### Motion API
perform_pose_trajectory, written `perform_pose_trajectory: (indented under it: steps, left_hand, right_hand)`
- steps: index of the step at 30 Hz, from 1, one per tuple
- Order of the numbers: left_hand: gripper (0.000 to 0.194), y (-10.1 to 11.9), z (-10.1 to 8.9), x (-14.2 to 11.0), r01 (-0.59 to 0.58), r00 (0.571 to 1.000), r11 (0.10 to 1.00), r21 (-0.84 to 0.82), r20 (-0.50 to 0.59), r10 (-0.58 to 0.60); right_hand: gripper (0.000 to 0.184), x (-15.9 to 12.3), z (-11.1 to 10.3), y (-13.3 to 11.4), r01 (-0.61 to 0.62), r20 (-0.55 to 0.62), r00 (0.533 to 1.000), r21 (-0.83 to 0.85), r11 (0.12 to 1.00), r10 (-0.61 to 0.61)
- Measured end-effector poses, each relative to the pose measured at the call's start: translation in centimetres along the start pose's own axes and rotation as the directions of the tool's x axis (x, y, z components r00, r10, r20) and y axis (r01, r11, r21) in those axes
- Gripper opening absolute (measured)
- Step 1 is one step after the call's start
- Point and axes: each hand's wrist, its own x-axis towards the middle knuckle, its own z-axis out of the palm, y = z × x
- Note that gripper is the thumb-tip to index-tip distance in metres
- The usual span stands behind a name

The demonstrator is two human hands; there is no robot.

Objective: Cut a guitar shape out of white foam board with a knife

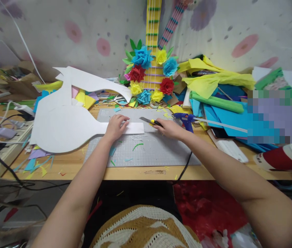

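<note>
A white board cut in a rounded shape with a long narrow neck [60, 129] lies flat on the left, its neck reaching over the grey cutting mat [158, 151]. My left hand [117, 126] rests on that neck, fingers stretched out and lying over it. In my right hand [169, 128] is a black and yellow utility knife [151, 121], its blade pointing left, just past the neck's squared end. Thin green, white and blue paper scraps [138, 146] are scattered on the mat.
A guitar decorated with paper flowers [152, 74] leans at the back. Right of the mat are a blue glue gun [184, 119], stacked coloured paper [225, 115] and a red and white cup [282, 158]. Cables and a power strip [8, 148] lie left. Scissors [121, 100] lie behind the mat.
</note>
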Motion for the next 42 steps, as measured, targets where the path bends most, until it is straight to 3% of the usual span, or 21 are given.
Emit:
perform_pose_trajectory:
  steps: [3, 5, 10, 13, 16, 21, 25, 28, 31, 35, 42]
  left_hand:
    - [0.026, -0.4, -1.2, 0.4, -0.009, 0.997, 0.999, -0.038, -0.082, 0.006]
    - [0.027, -1.2, -2.8, 0.6, -0.018, 0.998, 1.000, -0.012, -0.060, 0.018]
    - [0.040, -4.1, -7.7, 0.0, -0.067, 0.970, 0.986, 0.153, 0.242, 0.028]
    - [0.056, -4.8, -8.6, -0.9, -0.084, 0.925, 0.962, 0.260, 0.379, -0.022]
    - [0.053, -4.3, -7.8, -1.5, -0.123, 0.897, 0.945, 0.302, 0.441, -0.024]
    - [0.050, -1.9, -5.8, -0.6, -0.174, 0.905, 0.943, 0.282, 0.423, 0.040]
    - [0.051, -0.2, -4.1, 0.9, -0.156, 0.920, 0.943, 0.295, 0.392, 0.029]
    - [0.056, 0.2, -3.0, 1.8, -0.182, 0.895, 0.958, 0.223, 0.440, 0.068]
    - [0.050, -0.4, -2.9, 1.8, -0.177, 0.899, 0.976, 0.123, 0.425, 0.110]
    - [0.042, -2.1, -3.7, 0.4, -0.001, 0.971, 0.978, 0.210, 0.236, -0.050]
    - [0.048, -3.4, -2.6, -2.1, 0.047, 0.946, 0.952, 0.303, 0.294, -0.140]
  right_hand:
    - [0.031, 0.7, 0.4, -1.2, -0.101, -0.066, 0.992, 0.056, 0.993, 0.105]
    - [0.033, 1.1, 0.6, -1.7, -0.149, -0.092, 0.984, 0.073, 0.986, 0.155]
    - [0.036, 1.8, 0.7, -1.8, -0.193, -0.096, 0.974, 0.132, 0.972, 0.206]
    - [0.035, 2.1, 0.9, -1.8, -0.194, -0.096, 0.973, 0.144, 0.970, 0.209]
    - [0.035, 2.3, 1.0, -2.0, -0.183, -0.110, 0.973, 0.151, 0.971, 0.200]
    - [0.037, 2.4, 0.7, -2.7, -0.140, -0.152, 0.976, 0.131, 0.981, 0.159]
    - [0.040, 2.4, 0.0, -2.6, -0.216, -0.220, 0.951, 0.033, 0.976, 0.218]
    - [0.042, 2.4, -0.6, -2.2, -0.241, -0.221, 0.946, 0.005, 0.971, 0.236]
    - [0.040, 2.4, -0.7, -1.9, -0.171, -0.161, 0.973, -0.013, 0.985, 0.167]
    - [0.039, 2.5, -0.4, -2.1, -0.046, -0.058, 0.997, -0.055, 0.997, 0.043]
    - [0.041, 4.0, 0.6, -5.1, 0.185, 0.055, 0.982, -0.143, 0.972, -0.179]
